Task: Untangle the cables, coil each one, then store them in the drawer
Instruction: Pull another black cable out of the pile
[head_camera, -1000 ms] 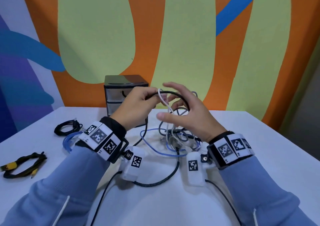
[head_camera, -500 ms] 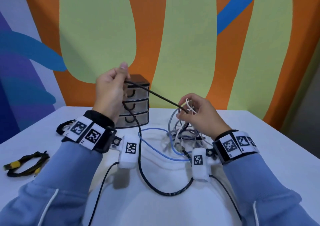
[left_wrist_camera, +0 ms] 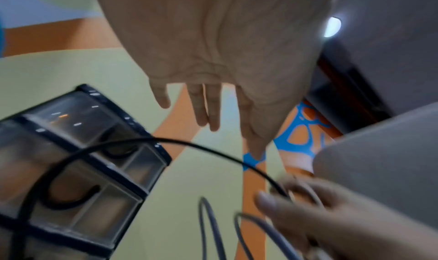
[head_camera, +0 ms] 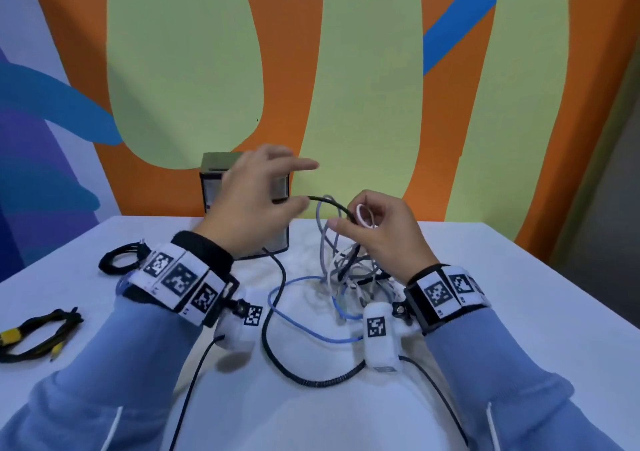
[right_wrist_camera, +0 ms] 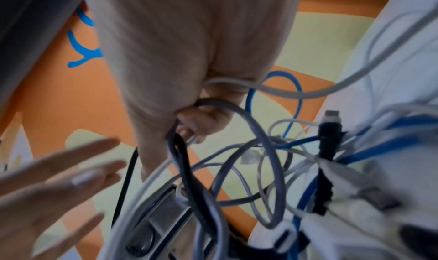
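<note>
My right hand (head_camera: pixel 351 218) is raised over the tangle of grey, white and blue cables (head_camera: pixel 346 267) and pinches a black cable (head_camera: pixel 329 203) together with a white loop (head_camera: pixel 363 215). In the right wrist view its fingers (right_wrist_camera: pixel 203 119) curl round grey and black strands. The black cable arcs left toward my left hand (head_camera: pixel 304 184), which hovers with straight, spread fingers (left_wrist_camera: pixel 206 114) and holds nothing. That cable's braided length (head_camera: pixel 273 346) loops across the table toward me. The small drawer unit (head_camera: pixel 213 177) stands behind my left hand, its drawers closed (left_wrist_camera: pixel 83 151).
A coiled black cable (head_camera: pixel 117 260) lies at the left of the white table (head_camera: pixel 519 295), and a black and yellow cable bundle (head_camera: pixel 38 333) lies nearer the left edge. A painted wall rises close behind the table.
My left hand let go of the black cable it held up at the left and came down to the right, fingers spread. The right hand keeps its hold on the cables.
</note>
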{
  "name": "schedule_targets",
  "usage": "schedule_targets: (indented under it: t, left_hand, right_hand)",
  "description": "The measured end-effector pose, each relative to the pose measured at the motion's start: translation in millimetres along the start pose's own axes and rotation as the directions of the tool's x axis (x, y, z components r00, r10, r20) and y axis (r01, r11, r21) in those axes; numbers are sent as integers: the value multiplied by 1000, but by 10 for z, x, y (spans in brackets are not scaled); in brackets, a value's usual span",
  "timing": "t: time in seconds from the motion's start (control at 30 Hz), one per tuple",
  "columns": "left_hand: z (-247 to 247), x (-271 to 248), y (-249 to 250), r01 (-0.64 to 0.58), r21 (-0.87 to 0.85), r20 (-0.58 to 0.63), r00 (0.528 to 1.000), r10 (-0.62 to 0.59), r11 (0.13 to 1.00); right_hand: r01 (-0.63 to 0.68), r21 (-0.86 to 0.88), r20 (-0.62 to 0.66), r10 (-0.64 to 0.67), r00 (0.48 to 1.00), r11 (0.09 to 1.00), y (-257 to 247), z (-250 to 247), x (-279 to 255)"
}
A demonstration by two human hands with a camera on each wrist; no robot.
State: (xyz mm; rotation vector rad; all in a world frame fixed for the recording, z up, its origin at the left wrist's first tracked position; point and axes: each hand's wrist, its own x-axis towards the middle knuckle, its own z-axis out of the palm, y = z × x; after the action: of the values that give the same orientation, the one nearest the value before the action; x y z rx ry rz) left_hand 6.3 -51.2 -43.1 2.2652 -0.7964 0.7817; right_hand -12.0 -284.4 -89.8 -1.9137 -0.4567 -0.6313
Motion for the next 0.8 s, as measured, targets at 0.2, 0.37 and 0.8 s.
schedule_targets:
  t: [0.2, 0.37, 0.8]
  left_hand:
    - [202, -44, 112, -112, -58, 98, 988, 117, 992]
    - [78, 17, 44, 36, -261, -317, 941, -121, 965]
    - [-237, 65, -270, 193, -531, -610, 588, -530, 825]
  right_hand:
    - [55, 46, 7, -55, 998, 997, -64, 79, 0]
    - [-102, -66, 257, 116, 959, 993, -14, 143, -22]
    - [-227, -198, 154, 259, 954, 954, 55, -116, -43]
